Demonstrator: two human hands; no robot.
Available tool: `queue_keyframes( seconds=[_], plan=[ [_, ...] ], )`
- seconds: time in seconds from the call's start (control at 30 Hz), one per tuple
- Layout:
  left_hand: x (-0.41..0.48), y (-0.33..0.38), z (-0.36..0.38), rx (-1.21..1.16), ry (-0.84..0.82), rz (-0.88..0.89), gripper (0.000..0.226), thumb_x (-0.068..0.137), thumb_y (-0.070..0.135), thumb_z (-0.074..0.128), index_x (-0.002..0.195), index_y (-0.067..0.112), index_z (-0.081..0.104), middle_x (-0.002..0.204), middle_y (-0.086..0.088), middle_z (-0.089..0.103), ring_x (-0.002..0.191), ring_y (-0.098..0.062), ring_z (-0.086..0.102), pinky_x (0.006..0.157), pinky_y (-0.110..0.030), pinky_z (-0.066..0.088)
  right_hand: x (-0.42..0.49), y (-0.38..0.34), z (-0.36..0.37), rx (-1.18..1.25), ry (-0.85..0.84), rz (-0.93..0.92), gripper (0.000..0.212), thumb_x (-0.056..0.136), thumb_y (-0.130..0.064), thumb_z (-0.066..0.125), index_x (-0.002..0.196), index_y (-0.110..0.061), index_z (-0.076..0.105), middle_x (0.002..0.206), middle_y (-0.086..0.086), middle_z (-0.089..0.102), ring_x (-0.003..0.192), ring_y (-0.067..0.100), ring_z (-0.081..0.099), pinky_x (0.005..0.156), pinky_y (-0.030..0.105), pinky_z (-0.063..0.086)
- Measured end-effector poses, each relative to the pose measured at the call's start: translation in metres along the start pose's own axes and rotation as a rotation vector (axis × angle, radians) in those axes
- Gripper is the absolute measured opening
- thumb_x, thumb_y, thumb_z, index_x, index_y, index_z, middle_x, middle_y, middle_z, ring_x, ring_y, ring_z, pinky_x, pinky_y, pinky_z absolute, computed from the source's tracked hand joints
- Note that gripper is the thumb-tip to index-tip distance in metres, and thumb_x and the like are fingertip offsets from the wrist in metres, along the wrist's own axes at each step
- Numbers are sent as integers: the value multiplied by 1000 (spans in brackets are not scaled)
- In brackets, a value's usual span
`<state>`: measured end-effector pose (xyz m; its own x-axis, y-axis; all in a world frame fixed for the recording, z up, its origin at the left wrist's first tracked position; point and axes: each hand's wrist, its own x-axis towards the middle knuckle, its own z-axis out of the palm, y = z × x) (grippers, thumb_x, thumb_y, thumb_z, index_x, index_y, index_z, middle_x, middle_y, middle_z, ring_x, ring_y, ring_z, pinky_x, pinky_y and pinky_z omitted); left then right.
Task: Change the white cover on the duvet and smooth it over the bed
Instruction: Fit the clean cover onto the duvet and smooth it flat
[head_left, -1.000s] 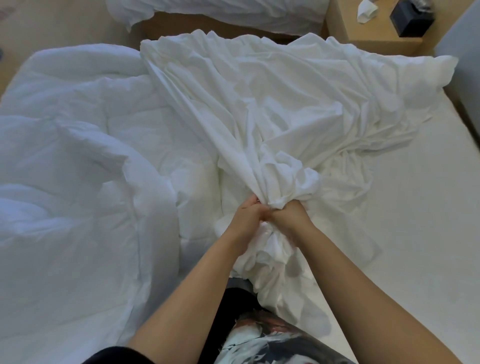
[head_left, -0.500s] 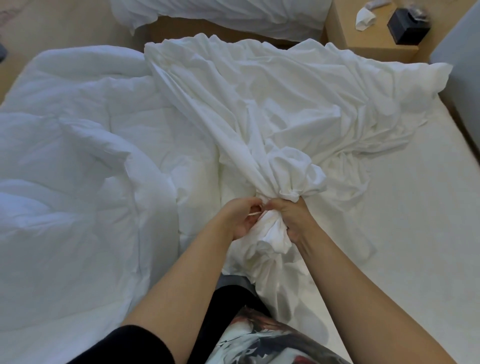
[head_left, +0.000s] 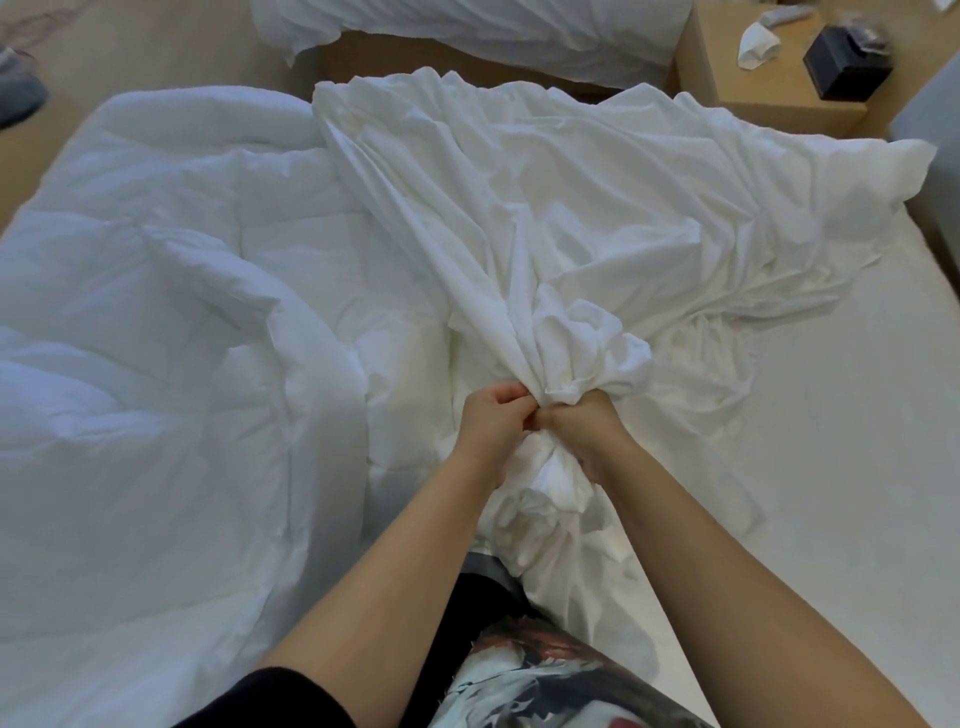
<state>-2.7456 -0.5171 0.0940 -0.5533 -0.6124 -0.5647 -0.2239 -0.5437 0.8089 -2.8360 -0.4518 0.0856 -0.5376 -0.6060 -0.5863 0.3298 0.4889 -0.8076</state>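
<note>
Well to the left of the fingers the bare duvet (head_left: 156, 364) lies heaped on the bed, pushed aside, I judge, so the cover can be worked on its own. The left hand (head_left: 491, 434) meets the right knuckle to knuckle. Its fingers (head_left: 506, 399) are curled narrow and pinch a fold where the cloth is drawn to a neck. The right hand (head_left: 584, 428), touching it, is clenched round that same neck, its fingers mostly buried in cloth.

Gathering the cover (head_left: 597, 218) like this probably serves to reach a far corner or the opening, so the duvet can be fed in; which of the two I cannot tell. Beyond the fingers and to their right the cover fans out in creased folds. Taut ridges run back to the grip, which suggests a pull towards the person. A tail of cloth hangs below the fingers.

Right of the fingers the bed (head_left: 857, 493) shows bare sheet. Far beyond them a table (head_left: 753, 101) holds a black box (head_left: 844, 70).
</note>
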Motion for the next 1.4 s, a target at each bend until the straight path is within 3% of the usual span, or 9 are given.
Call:
queue_keyframes(
  seconds=[0.23,0.33,0.47,0.57,0.83,1.07,1.23,1.33,1.4],
  plan=[
    [12,20,-84,481,287,123,18,88,10,58,102,11,70,104,-5,68,95,-16,61,81,-24,46,12,-2,53,240,-125,10,30,68,10,71,94,-4,67,87,12,71,80,30,70,65,42,59],
    [28,26,-147,849,612,147,44,87,18,59,130,9,52,131,-14,50,119,-29,47,98,-32,37,25,-5,80,244,-139,33,31,70,14,67,93,-7,65,86,9,69,75,25,68,58,35,56],
    [64,36,-199,756,778,-4,90,78,33,72,147,8,20,147,-18,28,134,-34,30,106,-39,30,42,0,92,233,-140,97,31,70,13,66,91,-9,64,84,9,67,74,26,68,57,36,55],
    [92,29,-196,658,679,-78,78,84,19,64,147,8,19,141,-16,43,126,-34,44,97,-35,38,51,0,92,233,-145,96,31,69,12,67,90,-10,66,81,8,69,72,25,69,56,36,55],
    [43,-63,-145,1671,-233,27,41,93,15,44,133,20,48,125,-10,49,110,-30,50,83,-33,40,52,3,64,260,-117,64,34,71,13,65,93,-12,66,80,3,72,74,22,71,54,33,55],
    [72,-3,-146,828,72,-36,41,80,55,62,79,14,59,71,-2,61,64,-19,60,53,-29,45,51,5,65,220,-129,87,36,69,15,64,94,-11,66,89,9,70,80,27,70,59,36,56],
    [128,14,-148,329,472,-298,80,86,58,53,140,5,27,122,-16,56,92,-31,59,61,-32,44,52,7,69,195,-94,107,38,70,14,65,100,-9,65,94,10,69,81,26,69,55,32,56],
    [140,5,-148,666,450,-192,56,94,24,42,144,10,23,131,-17,52,107,-36,54,83,-36,44,54,6,70,188,-66,125,33,70,13,66,97,-7,66,91,10,70,78,25,70,54,31,55],
    [123,-6,-144,1008,274,-69,46,93,14,37,139,10,32,116,-20,60,90,-33,57,71,-34,42,57,3,70,187,-23,117,29,71,11,67,92,-8,66,89,10,70,77,25,70,54,31,55]
  ],
)
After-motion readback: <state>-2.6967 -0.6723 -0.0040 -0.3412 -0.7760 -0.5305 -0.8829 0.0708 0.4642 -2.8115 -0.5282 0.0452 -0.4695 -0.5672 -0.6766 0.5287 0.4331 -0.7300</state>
